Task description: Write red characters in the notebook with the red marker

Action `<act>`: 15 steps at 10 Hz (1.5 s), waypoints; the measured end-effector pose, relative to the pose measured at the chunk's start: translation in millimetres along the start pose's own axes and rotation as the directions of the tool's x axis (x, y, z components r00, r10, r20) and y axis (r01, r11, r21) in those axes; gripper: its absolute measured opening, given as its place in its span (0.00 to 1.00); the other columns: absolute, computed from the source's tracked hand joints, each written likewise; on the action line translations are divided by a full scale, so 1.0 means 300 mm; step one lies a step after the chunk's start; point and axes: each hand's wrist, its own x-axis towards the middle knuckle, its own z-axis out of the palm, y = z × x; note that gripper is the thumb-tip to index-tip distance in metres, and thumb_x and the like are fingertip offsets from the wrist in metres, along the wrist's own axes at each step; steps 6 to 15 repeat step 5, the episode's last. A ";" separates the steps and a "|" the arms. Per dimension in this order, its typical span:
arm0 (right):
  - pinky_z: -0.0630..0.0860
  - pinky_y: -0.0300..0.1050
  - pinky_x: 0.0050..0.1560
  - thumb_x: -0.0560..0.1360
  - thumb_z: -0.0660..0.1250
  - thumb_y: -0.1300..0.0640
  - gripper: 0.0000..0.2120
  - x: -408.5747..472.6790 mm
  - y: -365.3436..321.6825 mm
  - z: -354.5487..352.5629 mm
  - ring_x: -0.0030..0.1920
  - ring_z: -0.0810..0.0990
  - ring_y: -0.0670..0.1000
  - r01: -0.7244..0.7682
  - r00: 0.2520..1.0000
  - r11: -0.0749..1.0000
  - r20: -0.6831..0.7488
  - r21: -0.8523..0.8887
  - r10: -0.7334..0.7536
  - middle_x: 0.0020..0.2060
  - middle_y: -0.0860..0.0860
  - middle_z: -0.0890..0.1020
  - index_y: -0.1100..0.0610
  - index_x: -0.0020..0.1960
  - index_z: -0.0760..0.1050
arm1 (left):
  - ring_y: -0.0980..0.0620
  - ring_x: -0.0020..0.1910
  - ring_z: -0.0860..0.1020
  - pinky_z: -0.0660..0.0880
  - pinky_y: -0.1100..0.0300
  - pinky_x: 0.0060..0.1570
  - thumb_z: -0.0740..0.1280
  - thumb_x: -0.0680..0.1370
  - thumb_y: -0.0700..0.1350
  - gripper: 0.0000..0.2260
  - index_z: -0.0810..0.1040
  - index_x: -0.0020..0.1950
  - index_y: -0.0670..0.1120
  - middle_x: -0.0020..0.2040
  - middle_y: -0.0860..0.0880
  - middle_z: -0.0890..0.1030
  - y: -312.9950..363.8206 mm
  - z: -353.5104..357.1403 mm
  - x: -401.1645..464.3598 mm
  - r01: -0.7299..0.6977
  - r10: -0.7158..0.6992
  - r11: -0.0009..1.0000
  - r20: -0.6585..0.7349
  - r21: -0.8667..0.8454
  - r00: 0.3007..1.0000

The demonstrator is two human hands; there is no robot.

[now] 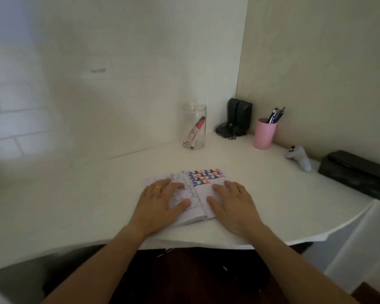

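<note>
Now both hands flat on open notebook, marker in jar.

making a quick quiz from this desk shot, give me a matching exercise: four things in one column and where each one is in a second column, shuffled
Things:
1. markers
2. pens
3. left hand
4. right hand

Places:
A. in the pink cup
B. flat on the notebook's right page, below the written characters
C. in the clear jar
D. flat on the notebook's left page

Pairs: 1-C, 2-A, 3-D, 4-B
</note>
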 end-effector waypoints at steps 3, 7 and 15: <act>0.57 0.54 0.77 0.80 0.51 0.37 0.27 0.004 0.000 0.002 0.76 0.62 0.59 0.010 1.000 1.000 -0.005 -0.005 -0.010 0.76 0.55 0.67 0.47 0.75 0.65 | 0.52 0.75 0.62 0.58 0.51 0.76 0.60 0.68 0.73 0.30 0.72 0.68 0.64 0.75 0.52 0.69 -0.012 -0.005 0.005 0.040 -0.039 0.991 0.010 -0.127 0.999; 0.67 0.52 0.70 0.79 0.58 0.41 0.22 0.000 -0.029 -0.050 0.69 0.72 0.57 -0.015 0.958 0.947 -0.268 0.322 0.106 0.67 0.53 0.78 0.51 0.66 0.77 | 0.52 0.74 0.62 0.59 0.51 0.75 0.65 0.69 0.71 0.26 0.74 0.65 0.65 0.74 0.53 0.69 -0.014 -0.011 0.009 0.043 -0.047 0.975 -0.014 -0.220 0.999; 0.67 0.52 0.70 0.79 0.58 0.41 0.22 0.000 -0.029 -0.050 0.69 0.72 0.57 -0.015 0.958 0.947 -0.268 0.322 0.106 0.67 0.53 0.78 0.51 0.66 0.77 | 0.52 0.74 0.62 0.59 0.51 0.75 0.65 0.69 0.71 0.26 0.74 0.65 0.65 0.74 0.53 0.69 -0.014 -0.011 0.009 0.043 -0.047 0.975 -0.014 -0.220 0.999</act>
